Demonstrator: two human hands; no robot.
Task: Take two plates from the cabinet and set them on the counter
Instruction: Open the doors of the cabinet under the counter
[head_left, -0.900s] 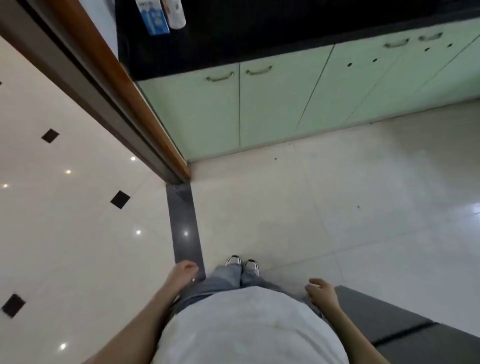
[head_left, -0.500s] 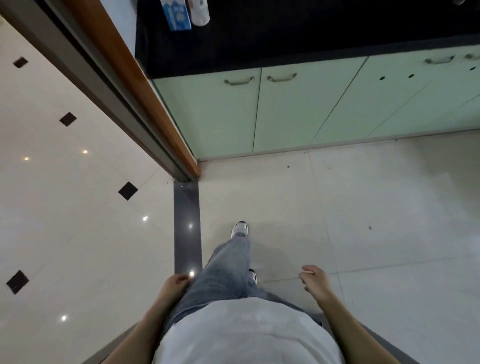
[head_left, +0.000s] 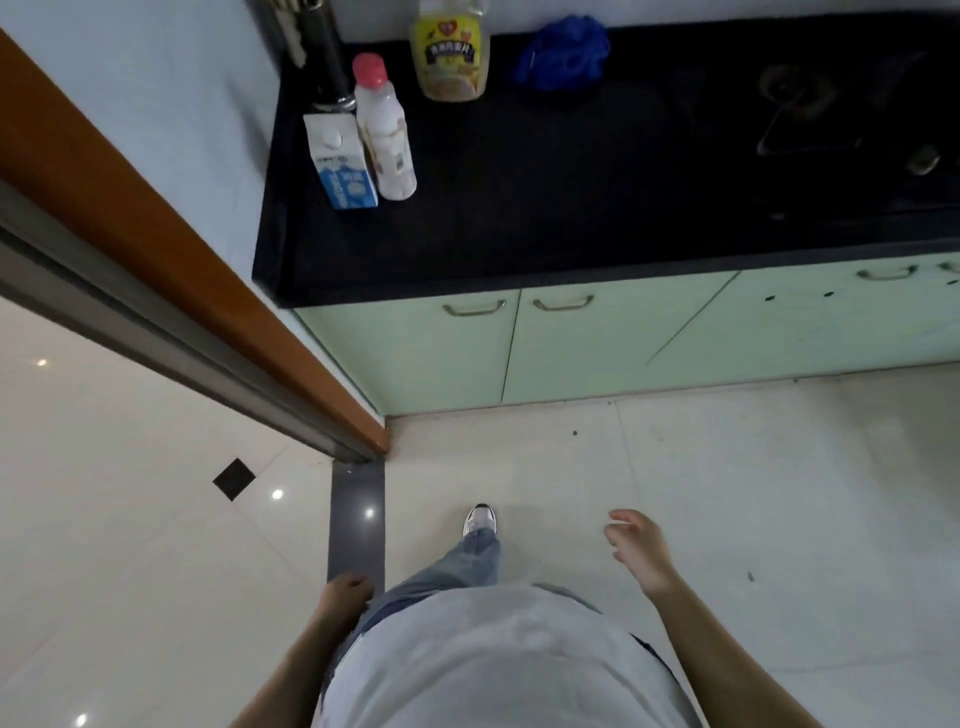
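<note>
Head view: the black counter (head_left: 571, 182) is recorded across the upper frame, with the green cabinet (head_left: 415, 353) directly below it, doors closed. The left hand (head_left: 345, 592) and right hand (head_left: 636, 545), at lower centre, are noted relaxed, with nothing held.

One wide-angle view alone, worn on the person's head, looks forward and steeply down past the torso (head_left: 493, 665) to the floor (head_left: 753, 493). It faces the black surface (head_left: 571, 208) and the green cabinet doors (head_left: 597, 348) beneath it, both near, filling the upper frame; a wooden door frame (head_left: 182, 270) runs along the left.
</note>
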